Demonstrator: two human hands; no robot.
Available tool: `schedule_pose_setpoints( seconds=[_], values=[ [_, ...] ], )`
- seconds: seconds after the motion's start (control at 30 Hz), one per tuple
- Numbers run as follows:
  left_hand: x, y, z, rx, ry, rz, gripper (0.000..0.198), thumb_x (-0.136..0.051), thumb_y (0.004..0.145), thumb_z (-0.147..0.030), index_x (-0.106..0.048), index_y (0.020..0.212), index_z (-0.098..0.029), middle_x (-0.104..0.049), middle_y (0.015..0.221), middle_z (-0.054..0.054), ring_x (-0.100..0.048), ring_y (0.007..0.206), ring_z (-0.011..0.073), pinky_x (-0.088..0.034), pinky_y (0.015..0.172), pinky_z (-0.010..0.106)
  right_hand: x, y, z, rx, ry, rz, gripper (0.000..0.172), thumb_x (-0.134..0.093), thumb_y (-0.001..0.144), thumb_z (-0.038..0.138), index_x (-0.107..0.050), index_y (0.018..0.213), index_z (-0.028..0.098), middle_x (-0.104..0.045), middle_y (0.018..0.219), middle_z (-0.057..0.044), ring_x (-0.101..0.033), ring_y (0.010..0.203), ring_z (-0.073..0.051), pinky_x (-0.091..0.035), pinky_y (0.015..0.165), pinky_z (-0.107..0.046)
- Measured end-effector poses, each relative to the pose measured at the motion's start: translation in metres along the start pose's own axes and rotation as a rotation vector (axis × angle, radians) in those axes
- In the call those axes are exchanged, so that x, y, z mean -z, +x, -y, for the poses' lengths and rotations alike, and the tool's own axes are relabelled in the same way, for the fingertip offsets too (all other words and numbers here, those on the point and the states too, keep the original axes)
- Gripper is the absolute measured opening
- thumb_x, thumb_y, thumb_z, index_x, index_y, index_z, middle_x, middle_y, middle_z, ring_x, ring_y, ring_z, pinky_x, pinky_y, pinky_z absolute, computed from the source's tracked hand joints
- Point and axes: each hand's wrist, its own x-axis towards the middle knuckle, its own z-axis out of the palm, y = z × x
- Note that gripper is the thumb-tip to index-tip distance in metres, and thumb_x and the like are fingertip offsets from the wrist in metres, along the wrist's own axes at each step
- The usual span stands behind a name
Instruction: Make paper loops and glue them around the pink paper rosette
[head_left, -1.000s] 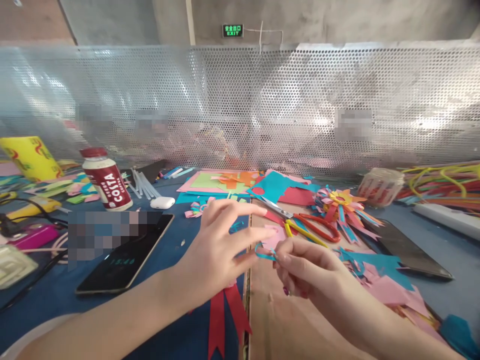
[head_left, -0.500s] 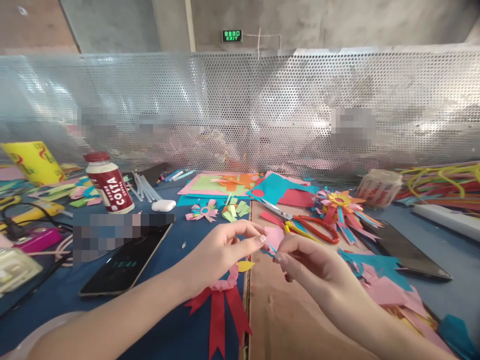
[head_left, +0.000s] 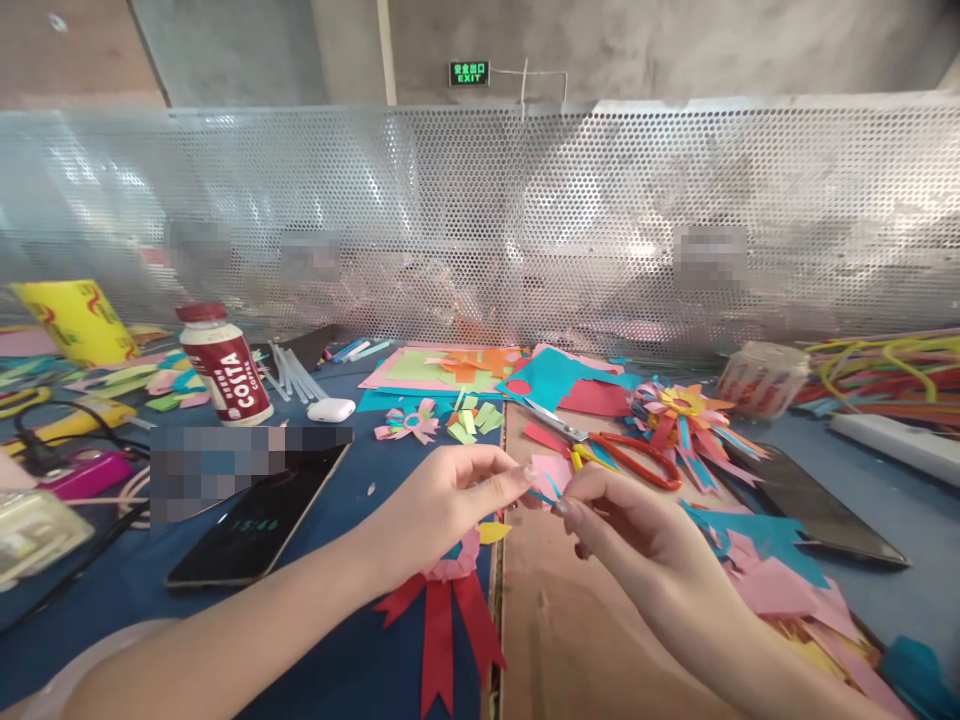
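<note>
Between the fingertips of my left hand (head_left: 457, 500) is a small piece of pink paper (head_left: 552, 474) with a thin blue strip (head_left: 547, 498) across it. My right hand (head_left: 637, 535) pinches the right end of the blue strip with thumb and forefinger. Both hands are close together above the brown board (head_left: 562, 640). Below my left wrist lies a pink paper ring (head_left: 459, 562) with red ribbon tails (head_left: 437, 640), partly hidden by the hand. A yellow paper petal (head_left: 493, 533) pokes out beside it.
Orange-handled scissors (head_left: 637, 460) lie beyond my hands, near a paper flower rosette (head_left: 682, 405). A phone (head_left: 259, 520), a Costa bottle (head_left: 227, 370) and a white earbud case (head_left: 331, 410) are at left. Another dark device (head_left: 825, 510) and paper scraps (head_left: 787, 580) lie at right.
The blue strip between my fingertips shows more against the pink paper. The hands have barely moved, and the whole view has shifted slightly.
</note>
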Motion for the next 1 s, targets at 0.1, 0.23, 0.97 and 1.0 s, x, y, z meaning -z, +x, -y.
schedule_pose_setpoints(
  seconds=[0.1,0.23,0.97,1.0],
  values=[
    [-0.001,0.003,0.008,-0.033,0.015,-0.040,0.030,-0.051,0.081,-0.044,-0.065,0.081,-0.018,-0.066,0.082,0.002,-0.057,0.077,0.0162,-0.042,0.069,0.025,-0.001,0.000,0.000,-0.009,0.003,0.004,0.025,-0.044,0.087,0.041,-0.051,0.076,0.020,-0.044,0.067,0.003,-0.045,0.063,-0.011,-0.036,0.057,-0.023],
    [-0.001,0.006,0.012,-0.068,0.031,-0.041,0.030,-0.051,0.082,-0.045,-0.065,0.082,-0.018,-0.067,0.082,0.002,-0.058,0.078,0.0170,-0.042,0.070,0.026,-0.002,-0.001,0.000,-0.028,-0.006,0.008,0.026,-0.043,0.088,0.042,-0.049,0.075,0.020,-0.043,0.068,0.002,-0.043,0.064,-0.012,-0.034,0.057,-0.024],
    [-0.005,-0.001,0.006,-0.043,0.200,-0.081,0.039,-0.044,0.082,-0.052,-0.062,0.072,-0.018,-0.051,0.064,-0.003,-0.039,0.058,0.0112,-0.029,0.055,0.024,-0.010,-0.002,-0.011,0.009,-0.085,0.000,0.025,-0.041,0.088,0.039,-0.048,0.073,0.020,-0.044,0.066,0.002,-0.041,0.060,-0.011,-0.034,0.054,-0.023],
    [-0.005,0.000,0.006,-0.036,0.214,-0.080,0.039,-0.045,0.082,-0.052,-0.062,0.073,-0.019,-0.052,0.065,-0.003,-0.039,0.058,0.0115,-0.030,0.055,0.025,-0.010,-0.002,-0.011,0.013,-0.089,0.002,0.025,-0.041,0.088,0.039,-0.048,0.073,0.020,-0.044,0.066,0.002,-0.041,0.061,-0.012,-0.034,0.054,-0.024]
  ],
)
